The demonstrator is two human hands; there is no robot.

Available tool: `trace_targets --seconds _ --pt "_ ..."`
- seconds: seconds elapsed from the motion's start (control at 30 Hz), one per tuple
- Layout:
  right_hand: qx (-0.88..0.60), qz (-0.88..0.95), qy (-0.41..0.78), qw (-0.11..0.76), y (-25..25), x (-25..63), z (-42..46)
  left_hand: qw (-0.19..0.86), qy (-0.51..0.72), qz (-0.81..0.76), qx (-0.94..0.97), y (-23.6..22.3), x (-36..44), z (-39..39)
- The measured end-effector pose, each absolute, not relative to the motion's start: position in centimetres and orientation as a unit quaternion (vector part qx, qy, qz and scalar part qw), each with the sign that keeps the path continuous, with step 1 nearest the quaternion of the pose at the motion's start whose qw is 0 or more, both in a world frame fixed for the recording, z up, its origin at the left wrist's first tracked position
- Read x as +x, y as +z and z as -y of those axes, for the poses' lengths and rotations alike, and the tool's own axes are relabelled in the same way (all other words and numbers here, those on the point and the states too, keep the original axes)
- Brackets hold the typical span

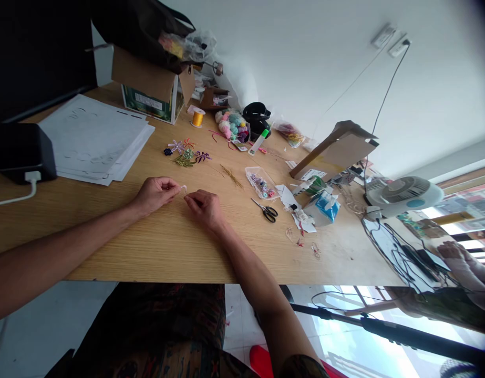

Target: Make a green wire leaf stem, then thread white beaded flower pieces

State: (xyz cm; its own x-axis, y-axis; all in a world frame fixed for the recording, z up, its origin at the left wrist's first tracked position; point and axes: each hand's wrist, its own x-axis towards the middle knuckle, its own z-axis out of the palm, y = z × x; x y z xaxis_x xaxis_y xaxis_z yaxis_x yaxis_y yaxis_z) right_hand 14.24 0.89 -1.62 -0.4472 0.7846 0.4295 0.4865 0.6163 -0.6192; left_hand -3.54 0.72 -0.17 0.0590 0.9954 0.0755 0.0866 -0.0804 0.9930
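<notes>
My left hand (159, 194) is closed in a pinch above the wooden table. At its fingertips a small pale loop of thread or wire (183, 188) sticks out. Close by on the right, my right hand (205, 206) has its fingers pressed together; whatever they grip is hidden. Beyond the hands lies a cluster of small looped flowers (186, 149) in purple, orange and green. A bundle of thin golden strands (231, 176) rests further right. Black-handled scissors (268, 211) lie right of my right hand, near a clear tray of beads (261, 184).
Paper sheets (96, 136) and a black power adapter (25, 152) are on the left. An open box (150, 100), yellow spool (197, 117) and pompom yarn (231, 125) stand at the back. A cardboard box (331, 152) and white fan (408, 194) are right. Another person's hands (458, 257) show far right.
</notes>
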Motion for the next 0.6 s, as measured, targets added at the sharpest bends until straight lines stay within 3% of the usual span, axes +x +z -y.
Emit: trace_targets --seconds 0.13,0.3,0.6 --pt "-0.405 0.82 0.176 0.364 -1.2 14.4 -0.9 0.38 0.438 -0.495 0.647 -1.1 -3.7 -1.0" --pt "-0.435 0.785 0.196 0.395 -1.2 14.7 -1.2 0.349 0.397 -0.446 0.722 -0.9 -3.4 -0.8" --pt "-0.449 0.739 0.307 0.397 -1.7 14.4 -1.2 0.497 0.458 -0.427 0.6 0.1 -3.5 -0.5"
